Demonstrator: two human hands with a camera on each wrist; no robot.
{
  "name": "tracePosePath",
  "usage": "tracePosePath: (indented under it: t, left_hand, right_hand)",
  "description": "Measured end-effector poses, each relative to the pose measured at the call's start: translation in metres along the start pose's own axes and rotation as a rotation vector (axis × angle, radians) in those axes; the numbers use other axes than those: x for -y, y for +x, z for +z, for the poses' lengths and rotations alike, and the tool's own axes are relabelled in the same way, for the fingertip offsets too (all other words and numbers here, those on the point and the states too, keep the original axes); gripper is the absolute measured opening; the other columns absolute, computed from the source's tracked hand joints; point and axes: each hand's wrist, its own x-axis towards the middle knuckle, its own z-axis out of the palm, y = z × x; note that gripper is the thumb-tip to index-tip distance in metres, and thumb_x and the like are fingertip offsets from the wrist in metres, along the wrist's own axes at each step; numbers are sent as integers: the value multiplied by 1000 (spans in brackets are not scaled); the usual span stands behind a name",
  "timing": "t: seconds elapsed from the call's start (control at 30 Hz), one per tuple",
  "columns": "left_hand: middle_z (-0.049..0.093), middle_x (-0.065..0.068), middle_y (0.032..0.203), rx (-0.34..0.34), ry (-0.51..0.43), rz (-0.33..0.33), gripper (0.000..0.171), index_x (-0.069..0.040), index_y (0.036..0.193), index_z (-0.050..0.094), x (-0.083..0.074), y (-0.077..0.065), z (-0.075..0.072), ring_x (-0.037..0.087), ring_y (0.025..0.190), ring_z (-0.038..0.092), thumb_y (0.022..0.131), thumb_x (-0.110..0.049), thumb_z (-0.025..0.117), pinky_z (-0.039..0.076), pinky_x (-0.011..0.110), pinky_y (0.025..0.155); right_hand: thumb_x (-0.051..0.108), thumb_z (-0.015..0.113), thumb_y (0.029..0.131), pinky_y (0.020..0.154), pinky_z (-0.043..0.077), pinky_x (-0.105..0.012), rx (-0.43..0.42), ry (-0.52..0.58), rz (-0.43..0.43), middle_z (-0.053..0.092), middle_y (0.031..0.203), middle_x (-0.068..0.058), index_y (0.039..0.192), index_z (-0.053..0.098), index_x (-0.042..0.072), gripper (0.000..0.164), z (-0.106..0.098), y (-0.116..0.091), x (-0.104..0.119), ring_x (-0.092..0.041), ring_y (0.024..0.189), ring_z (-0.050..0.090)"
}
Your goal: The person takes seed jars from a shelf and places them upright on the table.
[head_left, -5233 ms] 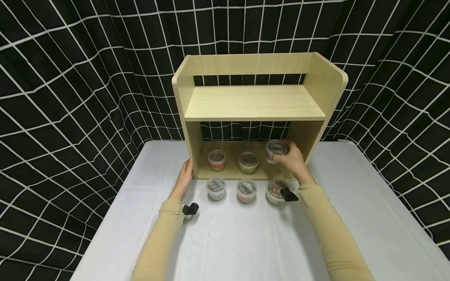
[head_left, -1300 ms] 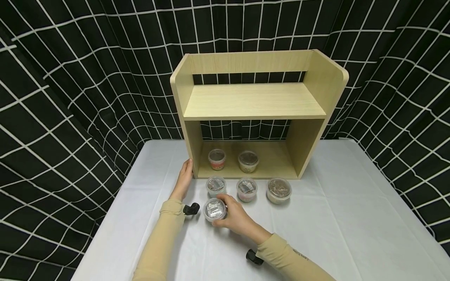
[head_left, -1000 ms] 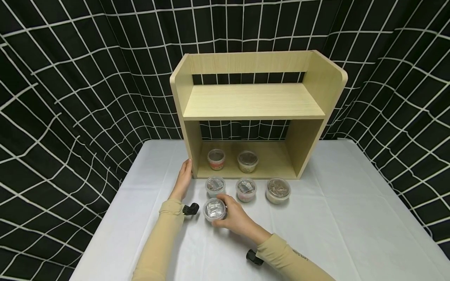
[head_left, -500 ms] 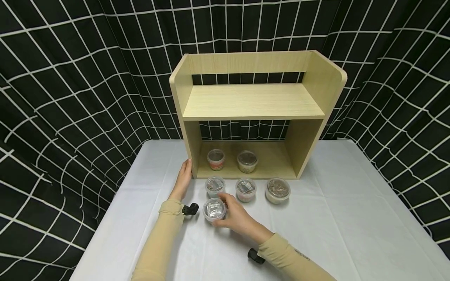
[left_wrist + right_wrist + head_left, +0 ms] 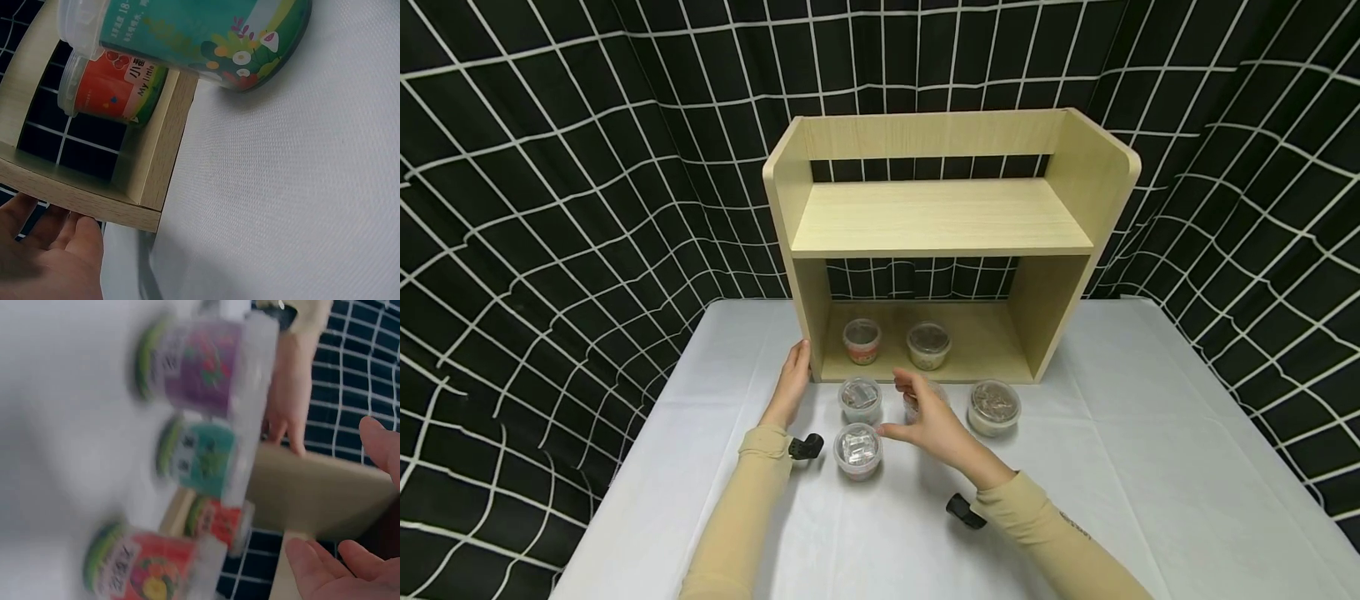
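Observation:
My left hand rests against the outer left side of the wooden shelf unit, fingers extended along the panel. My right hand is open over the table, with thumb and fingers spread and nothing between them. Just left of its thumb stands a lidded plastic tub, whose label looks purple in the right wrist view. Behind that tub is a teal-labelled tub. A pinkish-red tub is partly hidden by my right hand in the head view.
A wider lidded tub stands at the right end of the table row. On the lower shelf sit a red tub and a cream-coloured tub. White cloth covers the table; black gridded curtains surround it.
My right hand has brought the purple-labelled tub from the lower shelf's right side to the table's front left, let go of it and moved rightward and back. My left hand stays put.

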Motion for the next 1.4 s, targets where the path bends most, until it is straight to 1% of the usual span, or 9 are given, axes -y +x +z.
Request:
tracePosePath:
  t: [0.2, 0.33, 0.37, 0.53, 0.77, 1.03, 1.17, 1.27, 1.4]
  left_hand:
    - [26, 20, 145, 11, -6, -8, 62, -2, 144, 23, -4, -3, 0, 31, 132, 25, 100, -45, 27, 24, 40, 108]
    - [27, 22, 144, 9, -2, -2, 61, -1, 143, 24, -6, -4, 0, 33, 131, 26, 101, -45, 27, 24, 42, 108]
    - [27, 22, 144, 5, 1, 7, 63, -1, 143, 24, -2, -2, 0, 32, 131, 27, 100, -47, 27, 24, 42, 108]
    - [26, 20, 145, -1, 4, -1, 65, -2, 144, 24, -1, -1, 0, 32, 132, 27, 99, -49, 29, 24, 40, 108]
    - [24, 20, 147, -7, 15, -18, 65, -3, 145, 22, -1, -2, 0, 33, 132, 26, 99, -49, 28, 24, 41, 108]
    - [23, 20, 147, -6, 8, -14, 65, -3, 145, 22, -2, -2, 1, 33, 132, 26, 99, -49, 28, 24, 41, 108]
    - [24, 20, 146, 10, -3, -6, 65, -2, 144, 22, 0, 0, 1, 31, 133, 25, 99, -49, 27, 23, 40, 109]
    - [24, 21, 145, 24, -14, 4, 65, -2, 144, 21, 1, 0, 0, 31, 134, 23, 99, -48, 26, 22, 40, 109]
    - [25, 20, 145, 19, -17, 3, 64, -3, 144, 21, 0, -1, 0, 32, 133, 24, 99, -48, 26, 23, 40, 109]
  right_hand:
    - [11, 82, 72, 100, 38, -35, -42, -4, 13, 47, 128, -18, 136, 35, -3, 81, -18, 11, -1, -32, 119, 44]
    - [13, 80, 74, 101, 37, -37, -60, 11, 45, 45, 129, -20, 136, 34, -1, 79, -29, 19, -2, -33, 120, 43]
    - [12, 80, 73, 101, 37, -38, -69, 15, 51, 45, 128, -20, 136, 34, -1, 79, -32, 21, -3, -34, 120, 43]
    - [10, 80, 73, 100, 38, -40, -123, 4, 61, 46, 127, -21, 135, 36, -3, 77, -43, 31, -5, -34, 119, 43]
    - [7, 79, 74, 100, 38, -33, -203, -3, 66, 45, 128, -21, 132, 38, -5, 72, -56, 45, -8, -32, 118, 44]
    - [12, 77, 78, 100, 38, -34, -228, -25, 93, 43, 132, -20, 131, 38, -5, 68, -65, 56, -13, -32, 119, 43]
    - [16, 76, 79, 100, 38, -32, -237, -26, 121, 43, 132, -18, 132, 38, -4, 68, -66, 60, -17, -31, 120, 43]
    - [18, 76, 79, 100, 38, -33, -240, -31, 139, 43, 132, -20, 132, 38, -3, 68, -67, 64, -22, -31, 120, 43]
    - [20, 77, 78, 100, 38, -36, -238, -54, 179, 45, 129, -23, 132, 39, -3, 69, -67, 68, -28, -33, 119, 44]
